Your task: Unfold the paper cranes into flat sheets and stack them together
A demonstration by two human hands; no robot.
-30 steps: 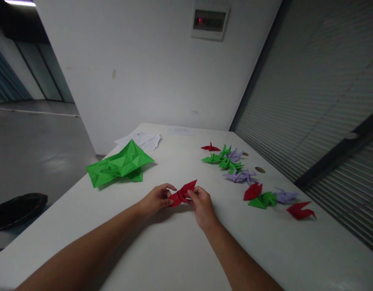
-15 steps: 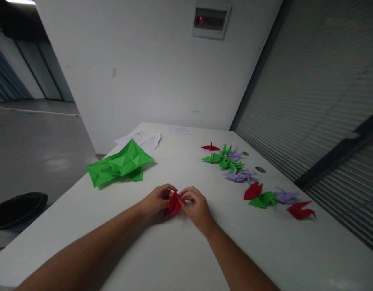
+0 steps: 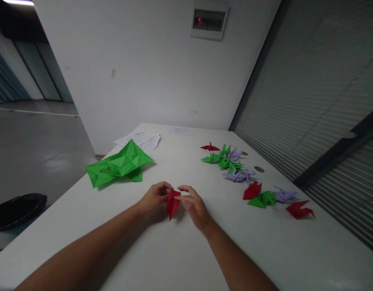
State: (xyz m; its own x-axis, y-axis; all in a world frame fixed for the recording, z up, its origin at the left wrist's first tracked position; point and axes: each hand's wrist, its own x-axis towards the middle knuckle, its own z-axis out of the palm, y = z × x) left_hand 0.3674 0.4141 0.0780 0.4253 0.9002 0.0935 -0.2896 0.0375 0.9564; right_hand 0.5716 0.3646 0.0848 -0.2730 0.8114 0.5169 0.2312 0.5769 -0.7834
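Observation:
A red folded-paper crane (image 3: 172, 204) is held just above the white table (image 3: 180, 250), in front of me. The fingers of my left hand (image 3: 156, 197) pinch its left and upper edge. My right hand (image 3: 194, 206) is on the crane's other side, fingers stretched and apart, with one fingertip against the red paper. One flap of the crane points down toward the tabletop. Some of the left fingertips are hidden behind the paper.
Crumpled green paper sheets (image 3: 119, 165) lie to the left, with printed papers (image 3: 140, 139) behind. Several finished cranes spread along the right: green (image 3: 227, 162), purple (image 3: 239, 175) and red (image 3: 300, 209). A black bin (image 3: 19, 210) stands left of the table; window blinds (image 3: 319, 101) border the right.
My right fingers have loosened from a pinch and spread apart. The red crane has turned, showing a broader flat face with its flap downward. The left hand still grips it.

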